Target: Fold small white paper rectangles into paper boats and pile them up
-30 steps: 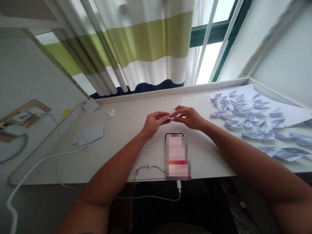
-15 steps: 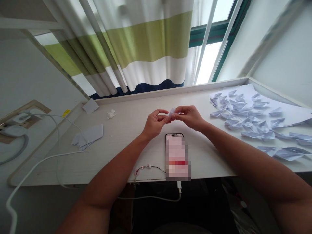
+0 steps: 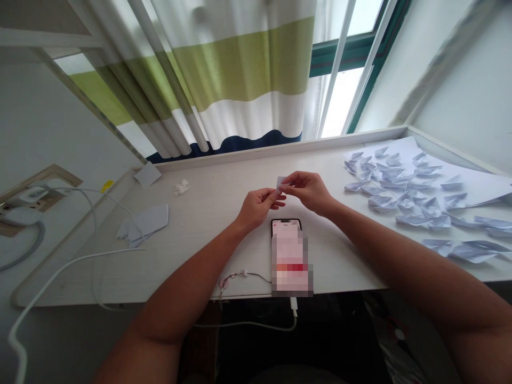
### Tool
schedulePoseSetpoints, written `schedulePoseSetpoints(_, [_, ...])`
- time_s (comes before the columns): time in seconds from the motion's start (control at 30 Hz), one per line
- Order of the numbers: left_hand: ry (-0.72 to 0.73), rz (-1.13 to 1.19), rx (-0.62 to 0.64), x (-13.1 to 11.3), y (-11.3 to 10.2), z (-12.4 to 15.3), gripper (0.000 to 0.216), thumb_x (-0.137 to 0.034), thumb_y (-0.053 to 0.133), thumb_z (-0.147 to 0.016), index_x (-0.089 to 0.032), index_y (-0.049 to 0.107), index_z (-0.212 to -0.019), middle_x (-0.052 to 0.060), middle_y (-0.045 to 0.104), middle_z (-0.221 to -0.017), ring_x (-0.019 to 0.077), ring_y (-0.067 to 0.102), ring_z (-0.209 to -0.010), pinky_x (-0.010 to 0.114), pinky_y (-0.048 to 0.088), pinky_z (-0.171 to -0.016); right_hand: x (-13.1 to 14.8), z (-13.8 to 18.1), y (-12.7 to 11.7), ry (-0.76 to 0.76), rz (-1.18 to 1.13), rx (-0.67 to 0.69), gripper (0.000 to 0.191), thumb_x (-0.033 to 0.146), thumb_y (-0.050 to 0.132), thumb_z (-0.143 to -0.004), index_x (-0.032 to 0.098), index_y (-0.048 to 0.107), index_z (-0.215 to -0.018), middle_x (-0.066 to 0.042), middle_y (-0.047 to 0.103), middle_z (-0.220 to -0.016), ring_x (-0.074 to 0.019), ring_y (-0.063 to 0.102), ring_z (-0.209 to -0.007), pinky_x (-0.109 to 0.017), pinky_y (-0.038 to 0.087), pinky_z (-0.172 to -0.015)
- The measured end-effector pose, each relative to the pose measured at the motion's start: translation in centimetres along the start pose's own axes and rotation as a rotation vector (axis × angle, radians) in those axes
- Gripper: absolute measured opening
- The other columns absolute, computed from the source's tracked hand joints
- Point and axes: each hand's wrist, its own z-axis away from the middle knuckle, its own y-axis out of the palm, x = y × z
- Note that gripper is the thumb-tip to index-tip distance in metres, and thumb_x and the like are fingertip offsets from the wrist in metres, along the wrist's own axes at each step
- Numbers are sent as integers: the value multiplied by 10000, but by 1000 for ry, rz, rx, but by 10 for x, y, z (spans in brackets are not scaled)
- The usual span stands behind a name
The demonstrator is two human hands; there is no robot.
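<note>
A small folded piece of white paper [image 3: 280, 182] is held up between my two hands above the white desk. My right hand [image 3: 307, 186] pinches it from the right with thumb and fingers. From the lower left, my left hand [image 3: 262, 204] grips its bottom edge, the other fingers stretched loosely below. Fingers cover much of the paper, so its exact fold cannot be made out. Just nearer than the hands lies a phone [image 3: 286, 256], its screen lit and partly blurred. Many folded paper boats [image 3: 404, 186] are spread on the desk to the right.
Left on the desk [image 3: 208, 213] lie a stack of paper sheets [image 3: 150, 223], a single square sheet [image 3: 148, 174] and a crumpled scrap [image 3: 182, 187]. A white cable [image 3: 76, 261] crosses the left edge. A charging plug [image 3: 294, 305] hangs from the phone.
My left hand has shifted slightly down, its fingers now lower and more extended. The paper stands more upright between the fingers. My right hand has barely moved.
</note>
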Motion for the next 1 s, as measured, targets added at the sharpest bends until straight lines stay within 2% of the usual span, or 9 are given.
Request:
schedulePoseSetpoints(0.07, [-7, 2, 11, -2, 1, 1, 447, -566, 794, -937, -138, 795, -1065, 153, 848, -1068, 264, 834, -924, 375, 635, -803, 0, 0, 0, 3, -21, -6, 452, 518, 993, -715, 210, 766, -956, -26, 792, -799, -194, 742, -736, -367, 598, -713])
schedulePoseSetpoints(0.17, [-31, 57, 26, -6, 0, 2, 429, -540, 823, -918, -144, 802, -1082, 155, 846, -1098, 272, 828, -976, 380, 629, -821, 3, 2, 1, 24, -87, -14, 578, 458, 999, -722, 229, 713, -1169, -4, 795, -828, -191, 748, -757, -360, 608, -733])
schedulePoseSetpoints(0.27, [-66, 135, 26, -9, -1, 3, 433, -524, 889, -855, -152, 812, -1062, 147, 848, -1093, 275, 823, -1009, 400, 624, -874, 6, 3, 3, 56, -141, -10, 642, 422, 1004, -720, 238, 672, -1238, -16, 810, -907, -200, 766, -812, -363, 622, -765])
schedulePoseSetpoints(0.47, [-136, 278, 5, -11, -1, 3, 423, -457, 1007, -709, -167, 807, -945, 105, 852, -1023, 268, 825, -985, 401, 614, -888, 11, 3, 5, 52, -186, -13, 612, 415, 1016, -711, 236, 692, -1199, -8, 798, -908, -197, 768, -847, -371, 639, -812])
schedulePoseSetpoints(0.63, [-162, 358, -32, -13, -1, 2, 408, -394, 1038, -666, -165, 800, -906, 76, 845, -950, 238, 822, -941, 389, 600, -916, 14, 5, 7, 41, -199, -8, 532, 428, 1000, -748, 223, 723, -1153, -27, 807, -944, -189, 763, -849, -384, 643, -836])
schedulePoseSetpoints(0.8, [-169, 441, -23, -15, -3, 0, 402, -363, 1062, -625, -168, 810, -870, 55, 841, -903, 188, 806, -880, 345, 607, -908, 15, 5, 9, -12, -179, 44, 457, 479, 975, -786, 225, 785, -1116, -6, 775, -848, -170, 729, -769, -361, 628, -760])
schedulePoseSetpoints(0.87, [-161, 467, -18, -15, -4, -1, 396, -359, 1069, -611, -173, 811, -845, 42, 836, -870, 164, 795, -845, 317, 612, -888, 15, 4, 9, -28, -165, 67, 428, 494, 975, -786, 221, 804, -1068, 1, 751, -794, -169, 722, -752, -354, 625, -743])
schedulePoseSetpoints(1.0, [-150, 473, -14, -17, -4, 0, 399, -360, 1074, -603, -163, 816, -835, 38, 827, -833, 138, 779, -798, 293, 615, -877, 17, 4, 10, -47, -187, 65, 397, 518, 991, -757, 219, 780, -908, -16, 770, -820, -172, 729, -761, -364, 640, -764])
